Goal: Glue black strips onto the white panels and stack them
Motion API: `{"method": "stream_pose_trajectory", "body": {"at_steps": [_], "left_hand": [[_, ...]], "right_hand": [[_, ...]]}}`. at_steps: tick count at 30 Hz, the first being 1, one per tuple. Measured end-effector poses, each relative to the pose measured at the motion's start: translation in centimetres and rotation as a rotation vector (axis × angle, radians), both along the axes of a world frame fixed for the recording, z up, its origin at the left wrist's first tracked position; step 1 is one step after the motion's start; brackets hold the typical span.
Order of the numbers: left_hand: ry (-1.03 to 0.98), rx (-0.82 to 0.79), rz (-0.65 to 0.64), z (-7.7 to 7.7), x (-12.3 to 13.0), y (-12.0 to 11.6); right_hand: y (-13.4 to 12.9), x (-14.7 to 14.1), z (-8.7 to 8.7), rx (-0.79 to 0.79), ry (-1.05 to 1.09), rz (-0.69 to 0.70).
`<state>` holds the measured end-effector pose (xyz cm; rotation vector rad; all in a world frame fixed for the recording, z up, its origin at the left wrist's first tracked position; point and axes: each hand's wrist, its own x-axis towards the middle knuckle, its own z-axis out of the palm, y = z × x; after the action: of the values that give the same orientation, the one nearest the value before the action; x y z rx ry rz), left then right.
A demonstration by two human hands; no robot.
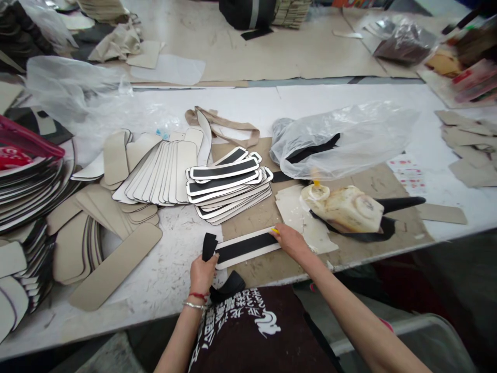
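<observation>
Here, my left hand [203, 274] grips the black strip [244, 247] over the white-edged piece [252, 255]'s left end; my right hand [292, 242] pinches something yellow [275, 231] at its right.

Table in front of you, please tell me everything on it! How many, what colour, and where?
Panel: one, white with black strip, between hands
Loose strap: count unclear, black, by left hand
Framed pieces: many, black and white, centre
Fanned panels: many, pale, left of centre
Broad panels: several, tan, left
Ribbon: one, tan, behind the pile
Container: one, yellowed, right
Plastic bags: at least three, clear, left, right and back
Scraps: several, tan, far right
Table: white, underneath
Left hand: one, bare, panel's left end
Right hand: one, bare, panel's right end
</observation>
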<state>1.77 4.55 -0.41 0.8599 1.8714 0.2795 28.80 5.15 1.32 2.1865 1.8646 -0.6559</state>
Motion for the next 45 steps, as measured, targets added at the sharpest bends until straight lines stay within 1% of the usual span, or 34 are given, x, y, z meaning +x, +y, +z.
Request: {"method": "stream_pose_trajectory", "body": {"at_steps": [4, 8, 11, 17, 20, 23, 28, 30, 32, 35, 38, 42, 45], "left_hand": [[0.033, -0.016, -0.028, 0.0, -0.1, 0.1], [0.037, 0.019, -0.057, 0.0, -0.1, 0.0], [0.055, 0.033, -0.063, 0.1, -0.1, 0.0], [0.050, 0.031, -0.053, 0.1, 0.0, 0.0], [0.037, 0.034, -0.037, -0.1, 0.0, -0.1], [0.032, 0.039, -0.044, -0.1, 0.0, -0.1], [0.034, 0.036, -0.057, 0.1, 0.0, 0.0], [0.029, 0.032, -0.055, 0.1, 0.0, 0.0], [0.014, 0.026, -0.042, 0.1, 0.0, 0.0], [-0.040, 0.007, 0.017, 0.5, -0.1, 0.1], [-0.158, -0.002, 0.076, 1.5, -0.7, 0.2], [-0.370, 0.028, 0.153, 3.0, -2.1, 0.1], [-0.504, 0.026, 0.247, 3.7, -2.7, -0.2]], "right_hand": [[-0.3, 1.2, 0.8, 0.053, 0.105, -0.056], [-0.9, 2.0, 1.4, 0.075, 0.215, -0.055], [-1.2, 2.0, 1.3, 0.069, 0.200, -0.081], [-1.3, 1.5, 0.5, 0.014, 0.074, -0.142], [-1.2, 1.7, 0.1, 0.002, 0.062, -0.152], [-1.3, 2.0, -0.2, 0.007, 0.093, -0.169], [-1.7, 2.7, 0.2, 0.056, 0.100, -0.252], [-1.8, 2.8, 0.5, 0.083, 0.104, -0.249], [-1.8, 2.8, 0.8, 0.097, 0.153, -0.227], [-1.8, 2.5, 1.0, 0.096, 0.280, -0.231], [-1.7, 2.2, 1.6, 0.134, 0.375, -0.258], [-1.4, 1.9, 3.0, 0.150, 0.473, -0.277], [-1.1, 1.3, 4.1, 0.104, 0.573, -0.346]]}}
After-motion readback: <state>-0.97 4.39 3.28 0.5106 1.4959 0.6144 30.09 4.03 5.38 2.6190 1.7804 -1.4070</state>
